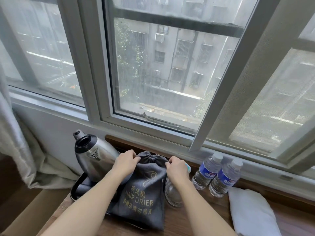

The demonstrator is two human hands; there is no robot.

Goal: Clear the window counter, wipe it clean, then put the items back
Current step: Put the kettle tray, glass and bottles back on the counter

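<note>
Overhead, the sliding window fills most of the view, its frame running along the back edge of the wooden window counter. A pale curtain hangs past the counter's left end and bunches on the surface below it.

On the counter itself, a grey drawstring hair drier bag stands tilted near the front edge, its lower part resting over the right rim of a black tray at the counter's left end. A stainless electric kettle stands on the tray's back part, just beside the bag's left side. A folded white cloth lies toward the counter's right side, reaching the front edge, with bare wood between it and the bag.

Two water bottles stand side by side, touching, close to the back edge, just behind the cloth. A clear glass sits between the bag and the bottles, largely hidden by the right forearm; a small pale blue object peeks out behind the right hand, too hidden to name.

Both hands work at the bag's gathered neck: the left hand pinches the fabric on the left of the drawstring, fingers curled; the right hand pinches it on the right, likewise curled.
</note>
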